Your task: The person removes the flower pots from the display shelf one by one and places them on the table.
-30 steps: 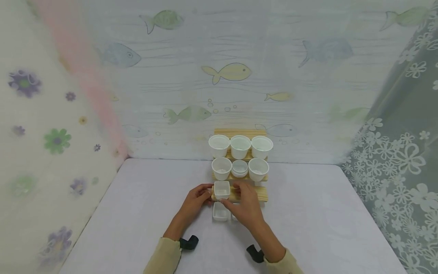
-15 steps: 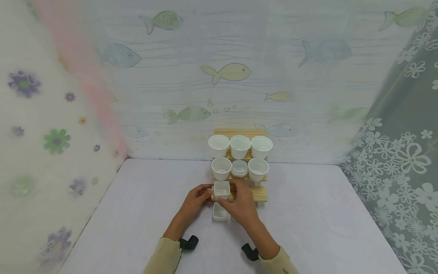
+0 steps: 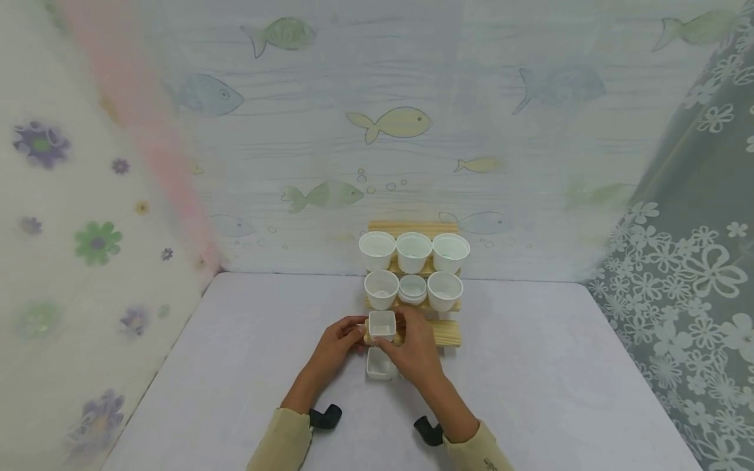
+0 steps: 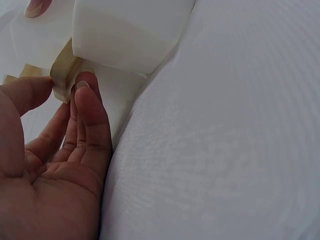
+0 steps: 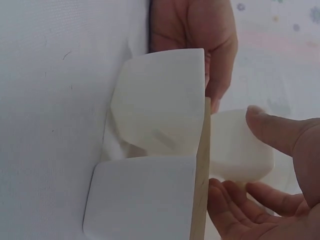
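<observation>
A small white square cup (image 3: 382, 324) stands upright on the left end of the lowest wooden board (image 3: 446, 333). My right hand (image 3: 415, 347) holds this cup, thumb at its near side and fingers around its right side. In the right wrist view the thumb presses the cup (image 5: 240, 147) above the board (image 5: 201, 170), fingers curled on the opposite side. My left hand (image 3: 334, 347) pinches the board's left end; in the left wrist view thumb and fingertips meet on the wood (image 4: 62, 72). Below the board sits another white square cup (image 3: 379, 364).
Behind, round white cups (image 3: 381, 290) stand on a second board (image 3: 452, 306), with a shorter round cup (image 3: 412, 289) between them. A further row of round cups (image 3: 414, 252) and another board (image 3: 412, 227) rise at the back. White cloth covers the table (image 3: 530, 366).
My right hand has moved slightly left and closed its fingers around the square cup. The left hand has stayed at the board's end.
</observation>
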{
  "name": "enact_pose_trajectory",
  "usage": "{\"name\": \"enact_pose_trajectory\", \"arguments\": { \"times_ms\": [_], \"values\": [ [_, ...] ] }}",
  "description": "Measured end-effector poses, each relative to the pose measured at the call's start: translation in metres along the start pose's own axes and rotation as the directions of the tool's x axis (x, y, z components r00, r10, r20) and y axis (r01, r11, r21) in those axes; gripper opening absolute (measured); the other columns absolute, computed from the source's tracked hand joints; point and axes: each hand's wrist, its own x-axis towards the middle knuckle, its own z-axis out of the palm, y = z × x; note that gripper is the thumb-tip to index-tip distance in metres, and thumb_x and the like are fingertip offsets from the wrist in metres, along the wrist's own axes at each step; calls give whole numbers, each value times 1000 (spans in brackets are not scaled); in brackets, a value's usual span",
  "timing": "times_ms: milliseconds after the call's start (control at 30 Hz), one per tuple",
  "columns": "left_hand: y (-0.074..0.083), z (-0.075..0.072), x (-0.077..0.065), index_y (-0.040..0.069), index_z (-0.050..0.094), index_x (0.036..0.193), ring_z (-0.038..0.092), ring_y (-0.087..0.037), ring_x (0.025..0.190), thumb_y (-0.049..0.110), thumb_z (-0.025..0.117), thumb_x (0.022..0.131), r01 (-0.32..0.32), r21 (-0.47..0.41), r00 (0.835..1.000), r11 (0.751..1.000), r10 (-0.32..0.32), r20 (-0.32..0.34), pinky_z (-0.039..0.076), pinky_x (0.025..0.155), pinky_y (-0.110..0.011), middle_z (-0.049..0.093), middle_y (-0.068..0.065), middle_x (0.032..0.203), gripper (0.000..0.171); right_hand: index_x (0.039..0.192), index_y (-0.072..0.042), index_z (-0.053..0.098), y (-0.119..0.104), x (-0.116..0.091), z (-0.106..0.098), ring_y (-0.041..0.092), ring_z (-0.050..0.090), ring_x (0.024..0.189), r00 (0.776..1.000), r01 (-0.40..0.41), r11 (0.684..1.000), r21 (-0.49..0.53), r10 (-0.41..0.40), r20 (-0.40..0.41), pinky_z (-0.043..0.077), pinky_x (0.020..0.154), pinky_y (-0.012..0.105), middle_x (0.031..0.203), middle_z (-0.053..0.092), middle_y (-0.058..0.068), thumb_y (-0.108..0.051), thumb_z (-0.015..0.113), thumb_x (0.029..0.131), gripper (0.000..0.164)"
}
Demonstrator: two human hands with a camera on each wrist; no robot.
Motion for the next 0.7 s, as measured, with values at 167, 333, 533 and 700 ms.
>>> {"name": "enact_pose_trajectory", "arguments": {
  "times_ms": [167, 333, 533, 700],
  "values": [
    [1, -1, -1, 6, 65, 140, 72, -20, 96, 26, 66, 107, -12, 7, 1000, 1000, 12, -5, 60, 81, -29, 76, -12, 112, 38, 129, -5, 62, -1, 0, 0, 23, 64, 105, 1000, -6, 1000, 22, 6, 7, 58, 86, 41, 117, 65, 8, -12, 95, 80, 59],
    [0, -1, 0, 6, 65, 139, 71, -20, 95, 27, 67, 107, -14, 15, 1000, 1000, 14, -7, 59, 80, -28, 76, -11, 111, 39, 128, -4, 61, -2, 0, 0, 23, 65, 105, 1000, -11, 999, 44, 10, 17, 60, 87, 42, 116, 65, 9, -10, 94, 81, 58],
    [0, -1, 0, 5, 65, 140, 71, -19, 95, 26, 66, 107, -25, 18, 1000, 1000, 25, -4, 59, 81, -28, 76, -12, 112, 39, 128, -6, 61, -2, 0, -3, 24, 66, 108, 1000, -20, 998, 58, 19, 25, 60, 89, 41, 119, 66, 9, -10, 93, 82, 56],
    [-2, -1, 0, 6, 65, 139, 71, -20, 94, 25, 66, 107, -33, 18, 999, 999, 33, 2, 59, 80, -28, 76, -11, 110, 37, 128, -6, 61, -1, -2, -5, 23, 67, 108, 1000, -9, 998, 59, 7, 26, 60, 89, 41, 119, 66, 7, -9, 93, 82, 56]
  ]
}}
